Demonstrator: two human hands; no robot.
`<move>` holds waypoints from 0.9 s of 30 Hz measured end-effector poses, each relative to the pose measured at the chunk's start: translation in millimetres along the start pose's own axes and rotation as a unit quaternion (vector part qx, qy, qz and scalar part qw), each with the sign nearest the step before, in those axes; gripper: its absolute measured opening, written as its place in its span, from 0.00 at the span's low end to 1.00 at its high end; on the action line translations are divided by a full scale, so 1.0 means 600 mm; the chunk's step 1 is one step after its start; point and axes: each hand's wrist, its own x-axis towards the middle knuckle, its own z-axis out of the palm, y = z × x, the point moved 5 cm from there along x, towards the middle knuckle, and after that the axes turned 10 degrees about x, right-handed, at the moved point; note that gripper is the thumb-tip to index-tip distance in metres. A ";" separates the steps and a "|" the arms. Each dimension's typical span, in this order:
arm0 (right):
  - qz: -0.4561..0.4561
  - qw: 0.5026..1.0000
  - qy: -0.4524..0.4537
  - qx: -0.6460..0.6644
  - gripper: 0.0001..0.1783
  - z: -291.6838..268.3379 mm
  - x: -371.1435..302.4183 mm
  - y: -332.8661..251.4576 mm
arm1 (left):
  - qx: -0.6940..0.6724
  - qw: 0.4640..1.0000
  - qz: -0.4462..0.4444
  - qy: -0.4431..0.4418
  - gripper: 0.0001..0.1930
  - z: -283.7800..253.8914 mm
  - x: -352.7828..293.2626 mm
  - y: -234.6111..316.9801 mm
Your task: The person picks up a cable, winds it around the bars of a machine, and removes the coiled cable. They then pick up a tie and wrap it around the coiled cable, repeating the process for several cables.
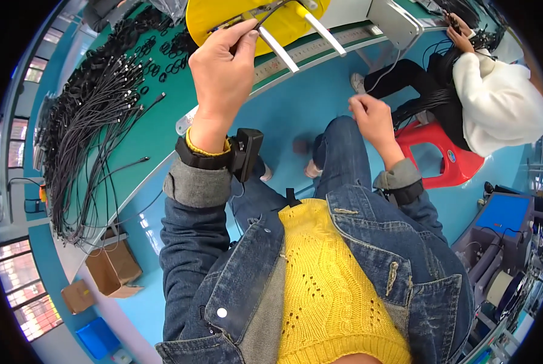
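My left hand (226,70) is raised at the near edge of the green table, thumb and fingers pinched on a black cable (273,13). The cable runs up from my fingertips across a round yellow plate (214,15) with a metal fixture on it. Two white rods (277,50) stick out from the plate toward me, just right of the hand. My right hand (373,121) hovers above my knee with its fingers curled closed. What it holds, if anything, is hidden. A thin grey cord (388,73) passes close to its fingertips.
A big pile of black cables (89,127) covers the left of the green table (162,124). A metal bracket (396,24) stands at the edge. At right, a co-worker in white (496,97) sits on a red stool (465,167). Cardboard boxes (111,267) lie lower left.
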 end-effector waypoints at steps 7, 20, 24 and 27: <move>0.128 0.986 -0.046 0.097 0.11 0.011 -0.051 0.029 | 0.076 0.997 0.014 0.009 0.07 -0.012 -0.019 0.006; 0.124 0.982 -0.095 0.102 0.12 0.037 -0.052 -0.001 | 0.130 0.991 0.032 0.003 0.10 -0.039 -0.045 0.053; 0.117 0.982 -0.108 0.100 0.11 0.036 -0.047 -0.007 | 0.126 0.992 0.031 -0.008 0.10 -0.036 -0.062 0.054; 0.115 0.981 -0.124 0.098 0.11 0.035 -0.036 -0.014 | 0.119 0.992 0.039 -0.003 0.11 -0.031 -0.067 0.056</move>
